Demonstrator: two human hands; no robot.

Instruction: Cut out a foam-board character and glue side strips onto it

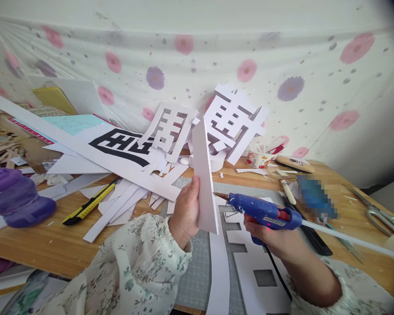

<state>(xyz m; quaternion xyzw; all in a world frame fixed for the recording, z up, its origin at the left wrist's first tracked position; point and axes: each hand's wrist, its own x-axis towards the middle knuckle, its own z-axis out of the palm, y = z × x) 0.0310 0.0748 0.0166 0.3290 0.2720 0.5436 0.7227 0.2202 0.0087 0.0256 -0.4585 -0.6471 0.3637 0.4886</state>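
Observation:
My left hand (186,212) is closed round a white foam board strip (204,183), held upright on edge near the middle of the view. The fingers of my right hand (261,229) wrap round the handle of a blue glue gun (265,212). Its brown nozzle points left, very close to the strip's right edge; whether it touches is hard to tell. A long clear glue stick (348,239) sticks out of the gun's rear. Beneath the hands, a cut white foam character (249,280) with square openings and a curved white strip (219,275) lie on the grey cutting mat (192,280).
Cut foam characters (231,122) lean against the flowered wall sheet. A yellow utility knife (90,203), white scraps (118,205) and a printed black character (118,146) lie left. Scissors (377,212), a paper cup (259,158) and a black knife (310,232) are right.

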